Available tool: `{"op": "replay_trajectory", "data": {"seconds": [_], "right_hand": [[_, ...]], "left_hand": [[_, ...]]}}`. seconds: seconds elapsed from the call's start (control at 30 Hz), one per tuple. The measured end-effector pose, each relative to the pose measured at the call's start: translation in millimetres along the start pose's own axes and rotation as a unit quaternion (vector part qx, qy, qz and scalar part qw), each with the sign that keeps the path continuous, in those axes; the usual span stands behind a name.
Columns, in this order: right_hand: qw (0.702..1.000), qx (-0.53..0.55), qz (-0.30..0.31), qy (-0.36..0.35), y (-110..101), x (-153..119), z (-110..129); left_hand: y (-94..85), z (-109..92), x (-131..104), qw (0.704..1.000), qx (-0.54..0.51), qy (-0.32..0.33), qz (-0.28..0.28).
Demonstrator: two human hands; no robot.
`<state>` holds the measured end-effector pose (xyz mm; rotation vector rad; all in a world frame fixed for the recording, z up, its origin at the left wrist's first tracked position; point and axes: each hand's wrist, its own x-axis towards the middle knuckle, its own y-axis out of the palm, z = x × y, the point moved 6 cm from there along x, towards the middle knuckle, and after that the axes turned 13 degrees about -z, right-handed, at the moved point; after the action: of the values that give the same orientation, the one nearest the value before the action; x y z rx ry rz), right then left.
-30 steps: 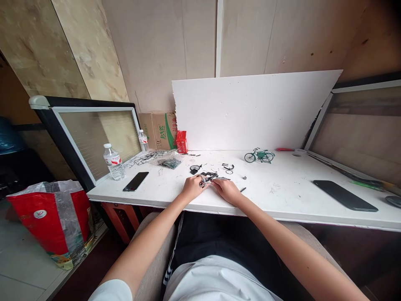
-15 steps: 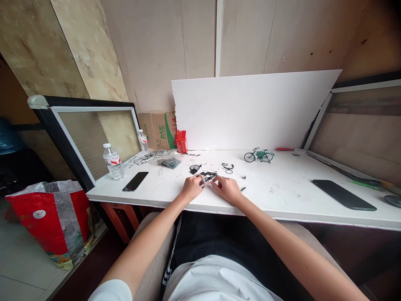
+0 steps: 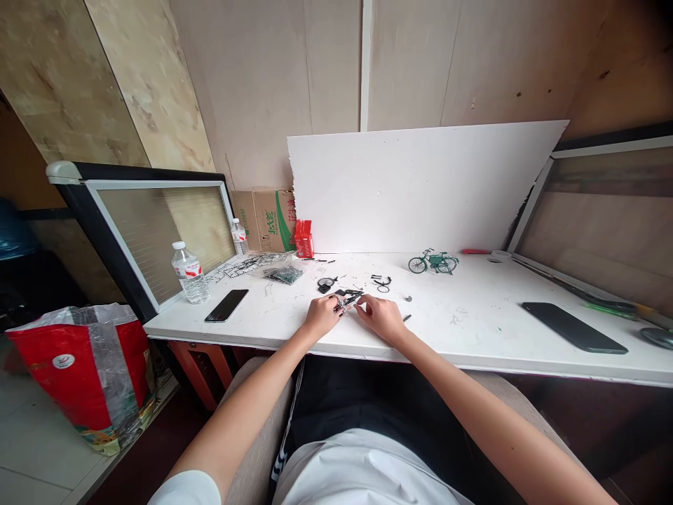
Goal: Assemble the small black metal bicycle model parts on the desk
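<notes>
My left hand (image 3: pixel 320 317) is closed around a black toy bicycle part (image 3: pixel 351 293) with a silvery piece, just above the table's front. To its right, my right hand (image 3: pixel 383 320) has its thumb and forefinger bent together beside the part; whether a tiny piece is between them cannot be made out. Behind my left hand lies a small black spoked wheel (image 3: pixel 326 282). Several little black parts, among them a ring (image 3: pixel 383 288), lie behind my right hand. A short dark stick (image 3: pixel 406 318) is by my right wrist.
On the white table (image 3: pixel 463 322) stand a green model bicycle (image 3: pixel 433 262) and a water bottle (image 3: pixel 190 273). Phones lie at left (image 3: pixel 227 306) and right (image 3: pixel 573 327). A bag of parts (image 3: pixel 284 273) and black part frames (image 3: pixel 245 265) lie at back left, near a red box (image 3: pixel 303 239).
My right fingertips have drawn slightly back from the black part. My left hand stays in place. The view has shifted a little.
</notes>
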<state>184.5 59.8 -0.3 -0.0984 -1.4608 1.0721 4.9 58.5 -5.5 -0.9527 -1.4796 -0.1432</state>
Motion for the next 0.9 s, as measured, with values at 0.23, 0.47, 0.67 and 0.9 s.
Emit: {"op": "replay_trajectory", "data": {"seconds": [0.23,0.47,0.67,0.9], "right_hand": [[1.000,0.004,0.022,-0.014,4,-1,-1],[0.999,0.007,0.037,-0.023,4,0,2],[0.998,0.002,0.053,-0.016,4,0,4],[0.999,0.026,0.020,0.013,-6,2,4]], "left_hand": [[-0.1,1,0,1.000,-0.007,-0.006,0.005],[-0.7,1,0,1.000,-0.010,-0.006,0.002],[-1.8,0,0,1.000,-0.009,0.003,-0.008],[-2.5,0,0,1.000,-0.007,0.002,-0.022]]}}
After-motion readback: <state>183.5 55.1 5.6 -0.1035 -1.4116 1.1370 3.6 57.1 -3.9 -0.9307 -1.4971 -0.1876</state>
